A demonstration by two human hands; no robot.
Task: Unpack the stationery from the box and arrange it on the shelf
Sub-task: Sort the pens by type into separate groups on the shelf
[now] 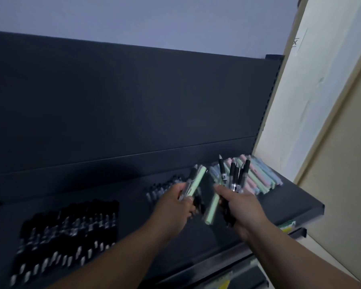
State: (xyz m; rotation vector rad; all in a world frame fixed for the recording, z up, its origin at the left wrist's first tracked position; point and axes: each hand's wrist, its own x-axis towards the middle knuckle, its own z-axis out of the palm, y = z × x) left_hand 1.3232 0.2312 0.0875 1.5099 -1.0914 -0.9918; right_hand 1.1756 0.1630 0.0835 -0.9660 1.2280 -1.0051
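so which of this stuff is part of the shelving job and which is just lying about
Part of the job:
left hand, holding a mint-green pen
right hand, holding a bunch of black pens
pile of pastel pens
rows of black pens
shelf

Just there:
yellow shelf-edge label
cream wall
dark back panel

The box is not in view.

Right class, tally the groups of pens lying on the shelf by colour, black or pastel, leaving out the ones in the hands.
Black: 2, the large black group and the small black row
Pastel: 1, the pastel pile
Total: 3
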